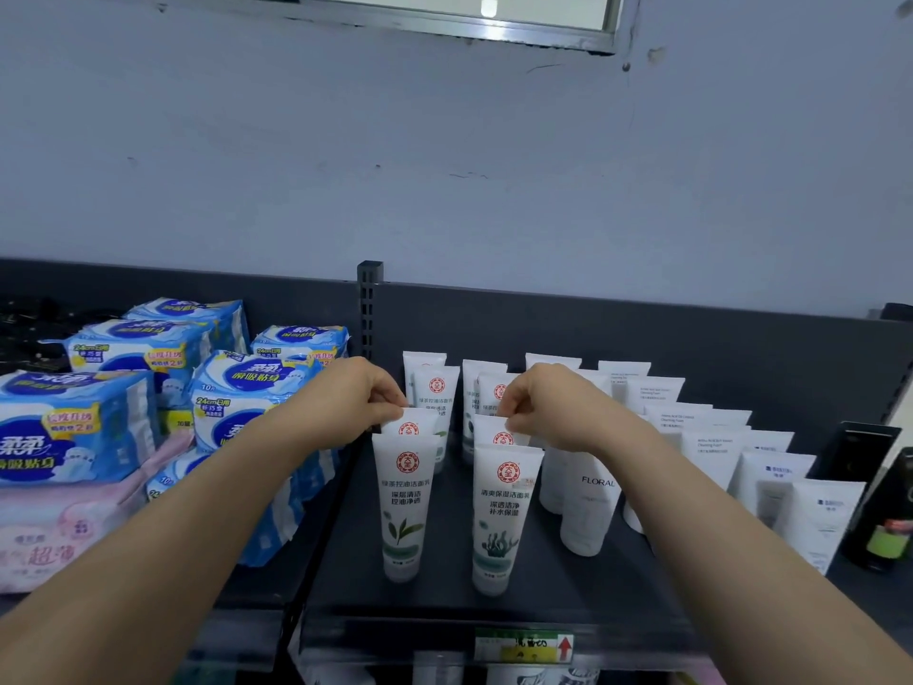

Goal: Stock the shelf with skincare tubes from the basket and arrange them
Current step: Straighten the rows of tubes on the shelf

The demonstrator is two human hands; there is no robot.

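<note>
White skincare tubes with red round logos stand cap-down in two rows on the dark shelf (444,600). The front left tube (402,506) shows a green leaf, the front right tube (501,521) shows seaweed. My left hand (358,393) pinches the top edge of the second tube (412,425) in the left row. My right hand (541,402) pinches the top of the second tube (496,432) in the right row. More of the same tubes (437,388) stand behind. No basket is in view.
Plain white FLORAL tubes (590,491) and further white tubes (820,521) fill the shelf's right side. Blue and pink pad packs (74,427) are stacked on the left. A dark bottle (889,526) stands at far right. A price label (523,645) sits on the shelf's front edge.
</note>
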